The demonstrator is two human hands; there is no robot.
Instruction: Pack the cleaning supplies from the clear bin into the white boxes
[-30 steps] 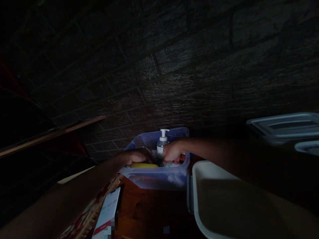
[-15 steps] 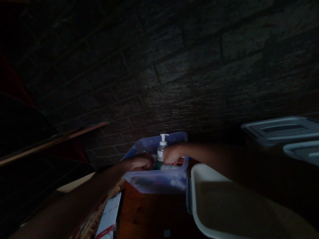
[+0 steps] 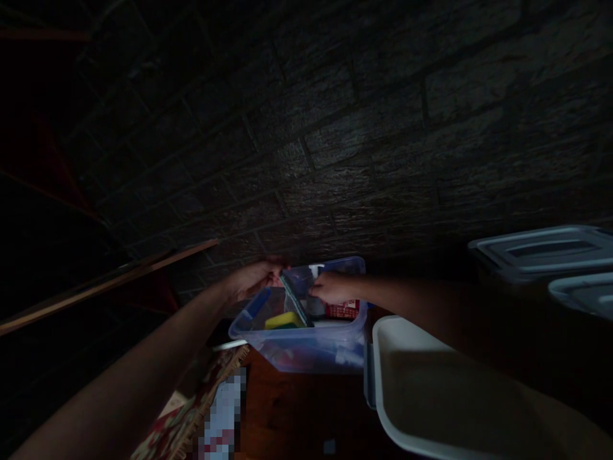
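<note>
Your left hand (image 3: 258, 278) has its fingers closed on the upper end of a slim dark item (image 3: 295, 299) (too dim to name), its long axis slanting down and rightward into the plastic bin (image 3: 306, 350). Your right hand (image 3: 334, 288) lies farther from that end, at the pump bottle (image 3: 315, 269); whether its fingers grip, I can't tell.

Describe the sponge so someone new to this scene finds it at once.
Find the translucent bluish bin in front of the dark brick wall. Inside, toward the near left, the sponge lies beside the slim dark item slanting down from the left hand. It's the only yellow thing showing there, unlike the red packet on the right.
</note>
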